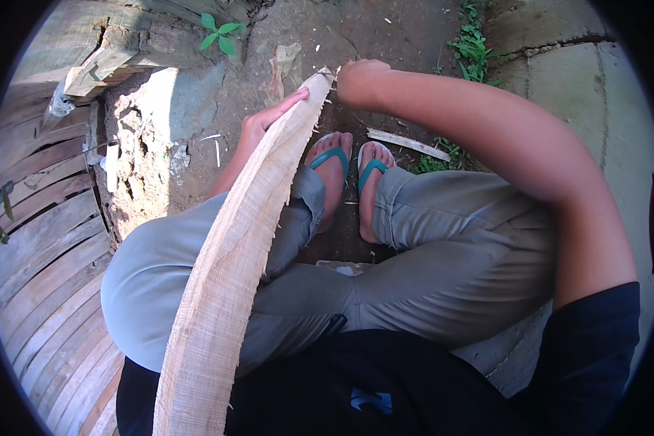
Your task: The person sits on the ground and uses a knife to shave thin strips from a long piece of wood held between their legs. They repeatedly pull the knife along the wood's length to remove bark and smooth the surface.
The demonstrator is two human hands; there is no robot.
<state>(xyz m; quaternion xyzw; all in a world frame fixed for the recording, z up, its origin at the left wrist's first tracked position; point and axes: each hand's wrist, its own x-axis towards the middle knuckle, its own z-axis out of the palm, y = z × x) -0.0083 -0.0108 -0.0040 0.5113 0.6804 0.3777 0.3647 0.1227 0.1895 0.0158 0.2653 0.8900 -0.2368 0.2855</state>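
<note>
A long, pale piece of roughly cut wood slants from the lower edge over my left thigh up to a narrow tip between my hands. Splinters and ragged fibres stick out along its right edge. My left hand grips it near the tip, thumb on the upper face and the other fingers hidden behind the wood. Just right of the tip, my right hand is closed in a fist. Its fingers face away, so whatever it holds cannot be made out.
My feet in teal-strapped flip-flops rest on the dirt ground. A loose wood strip lies beside them among small shavings. Wooden slats stand at left, a green seedling at the top, a cracked concrete slab at right.
</note>
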